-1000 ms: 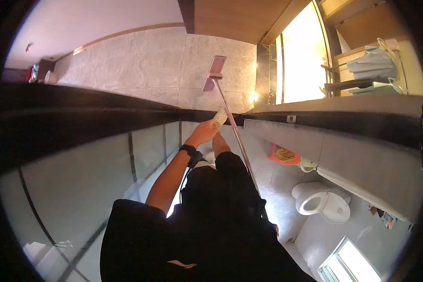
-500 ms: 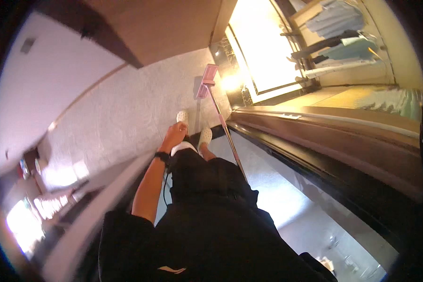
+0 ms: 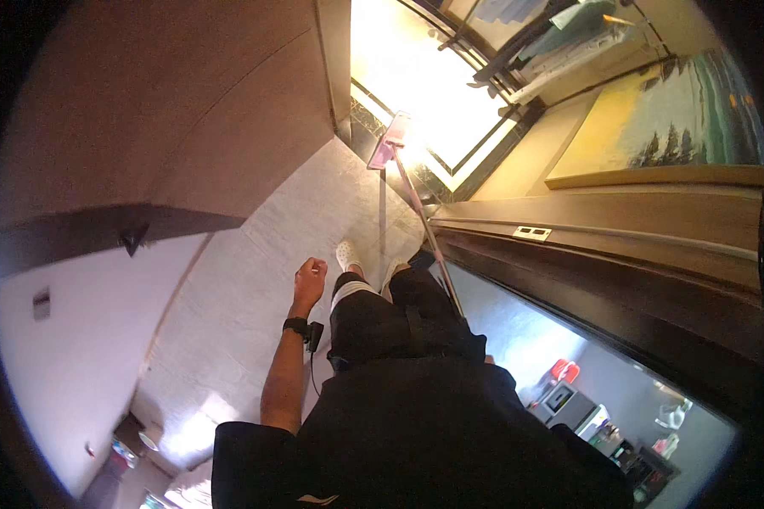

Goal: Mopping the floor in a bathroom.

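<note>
My left hand (image 3: pixel 311 277) hangs beside my left leg with its fingers curled; nothing shows in it. On its wrist sits a black band with a small black box (image 3: pixel 314 336) and a thin cord. A flat mop (image 3: pixel 390 142) with a pink rectangular head is tilted up ahead of me, over the edge of the floor by a bright doorway. Its metal and pink pole runs back to my right hip and passes out of sight behind my shorts. Of my right hand (image 3: pixel 489 360) only a sliver of skin shows at the hip; its fingers are hidden.
A brown door (image 3: pixel 170 110) stands at the left. Dark wood framing (image 3: pixel 586 280) runs along the right, beside a leaning landscape painting (image 3: pixel 671 127). Clothes (image 3: pixel 560 42) hang beyond the bright doorway. Lower right, another room holds a grey appliance (image 3: pixel 564 403). My pale clogs (image 3: pixel 348 254) are on grey floor.
My view has turned to the right and forward. The mop head now reaches the dark strip at the bright doorway. My left hand has swung back and away from my leg.
</note>
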A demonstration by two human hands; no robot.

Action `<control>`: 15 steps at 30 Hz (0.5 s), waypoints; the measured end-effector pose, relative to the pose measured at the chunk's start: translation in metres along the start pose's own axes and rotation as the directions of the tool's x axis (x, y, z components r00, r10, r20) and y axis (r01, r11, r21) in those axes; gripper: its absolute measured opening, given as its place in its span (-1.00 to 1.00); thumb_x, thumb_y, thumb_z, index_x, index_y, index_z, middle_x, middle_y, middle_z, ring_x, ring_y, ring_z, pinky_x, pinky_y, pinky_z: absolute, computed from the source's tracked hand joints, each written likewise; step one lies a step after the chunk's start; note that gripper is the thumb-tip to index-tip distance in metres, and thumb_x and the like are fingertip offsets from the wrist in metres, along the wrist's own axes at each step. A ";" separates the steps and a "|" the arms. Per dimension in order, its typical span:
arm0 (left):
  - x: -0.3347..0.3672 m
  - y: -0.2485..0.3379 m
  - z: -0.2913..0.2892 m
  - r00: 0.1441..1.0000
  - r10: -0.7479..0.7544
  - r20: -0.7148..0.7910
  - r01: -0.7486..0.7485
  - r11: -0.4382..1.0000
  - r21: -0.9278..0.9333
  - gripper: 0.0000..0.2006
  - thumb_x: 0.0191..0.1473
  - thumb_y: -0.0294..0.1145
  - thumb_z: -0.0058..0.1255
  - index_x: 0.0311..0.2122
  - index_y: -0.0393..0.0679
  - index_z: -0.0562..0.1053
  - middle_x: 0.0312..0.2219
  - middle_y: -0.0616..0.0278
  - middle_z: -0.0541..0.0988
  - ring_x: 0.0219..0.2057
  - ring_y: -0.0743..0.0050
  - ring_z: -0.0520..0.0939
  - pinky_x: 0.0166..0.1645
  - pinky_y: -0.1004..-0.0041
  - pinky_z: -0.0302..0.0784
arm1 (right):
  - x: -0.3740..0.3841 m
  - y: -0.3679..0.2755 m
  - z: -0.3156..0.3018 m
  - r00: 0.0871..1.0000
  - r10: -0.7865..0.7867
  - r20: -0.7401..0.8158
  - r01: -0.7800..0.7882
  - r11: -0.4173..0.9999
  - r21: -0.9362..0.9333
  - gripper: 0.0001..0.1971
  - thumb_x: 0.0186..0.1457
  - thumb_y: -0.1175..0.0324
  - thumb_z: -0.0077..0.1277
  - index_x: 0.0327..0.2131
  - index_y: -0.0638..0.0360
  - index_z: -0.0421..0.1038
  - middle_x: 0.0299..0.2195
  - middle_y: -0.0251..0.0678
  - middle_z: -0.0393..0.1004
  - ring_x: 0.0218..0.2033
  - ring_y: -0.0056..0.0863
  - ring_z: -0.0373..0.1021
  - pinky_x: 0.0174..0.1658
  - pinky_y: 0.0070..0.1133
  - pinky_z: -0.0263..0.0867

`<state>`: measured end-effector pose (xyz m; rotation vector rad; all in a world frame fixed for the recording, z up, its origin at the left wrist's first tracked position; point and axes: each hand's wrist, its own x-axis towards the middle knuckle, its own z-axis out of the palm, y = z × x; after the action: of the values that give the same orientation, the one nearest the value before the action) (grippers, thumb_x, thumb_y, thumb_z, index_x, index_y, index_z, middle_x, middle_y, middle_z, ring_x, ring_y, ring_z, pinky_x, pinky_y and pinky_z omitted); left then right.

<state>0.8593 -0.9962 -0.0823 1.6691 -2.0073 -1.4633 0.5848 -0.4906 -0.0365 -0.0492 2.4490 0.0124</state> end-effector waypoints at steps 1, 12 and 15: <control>0.009 0.004 -0.005 1.000 0.012 0.005 -0.012 1.000 0.013 -0.77 0.15 -0.26 0.02 -0.28 -0.23 0.51 -0.37 0.03 0.63 -0.28 0.17 0.67 -0.14 0.27 0.55 | 0.001 -0.011 0.005 1.000 0.011 0.003 -0.011 1.000 0.017 -0.59 -0.05 0.02 0.08 -0.31 0.19 0.60 -0.33 0.03 0.58 -0.21 -0.02 0.53 -0.18 -0.20 0.41; 0.146 0.090 0.008 0.976 0.050 0.211 -0.076 0.990 0.118 -0.75 0.15 -0.24 0.05 -0.22 -0.24 0.53 -0.36 0.06 0.64 -0.27 0.30 0.66 -0.14 0.34 0.54 | 0.067 -0.216 -0.013 0.952 0.086 0.293 -0.142 0.974 0.176 -0.53 0.02 0.01 0.04 -0.34 0.34 0.56 -0.42 0.03 0.58 -0.26 -0.03 0.54 -0.22 -0.27 0.35; 0.187 0.143 0.033 0.948 0.109 0.298 -0.163 0.974 0.160 -0.76 0.15 -0.26 0.03 -0.24 -0.24 0.52 -0.36 -0.01 0.64 -0.26 0.19 0.66 -0.14 0.31 0.54 | 0.108 -0.249 -0.027 0.947 0.131 0.294 -0.173 0.978 0.120 -0.54 -0.02 0.02 0.04 -0.35 0.32 0.56 -0.40 0.02 0.59 -0.25 0.01 0.54 -0.22 -0.27 0.35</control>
<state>0.6729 -1.1438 -0.0771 1.4083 -2.4245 -1.5916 0.4947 -0.7438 -0.0837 0.1945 2.1530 -0.0844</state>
